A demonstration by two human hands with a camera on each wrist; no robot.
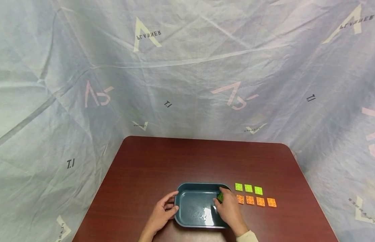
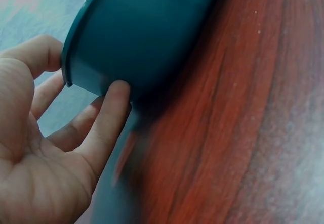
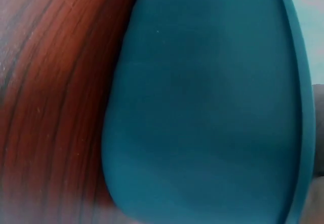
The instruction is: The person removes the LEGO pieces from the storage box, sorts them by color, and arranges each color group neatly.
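Note:
A dark teal tray (image 1: pixel 193 205) with rounded corners stands on the table. My left hand (image 1: pixel 163 210) is at its left end, fingertips and thumb against the outer wall and rim; the left wrist view shows the same touch on the tray's wall (image 2: pixel 136 37). Inside the tray's right end, my right hand (image 1: pixel 230 206) pinches a green toy brick (image 1: pixel 220 197) between thumb and fingers. The right wrist view is mostly filled by the tray's outer wall (image 3: pixel 202 102), which hides that hand's grip.
Right of the tray lie a row of green bricks (image 1: pixel 248 188) and, nearer, a row of orange bricks (image 1: pixel 260 201), flat with studs up. The reddish-brown table (image 1: pixel 157 158) ends at a grey printed cloth (image 1: pixel 187 94) behind and at the sides.

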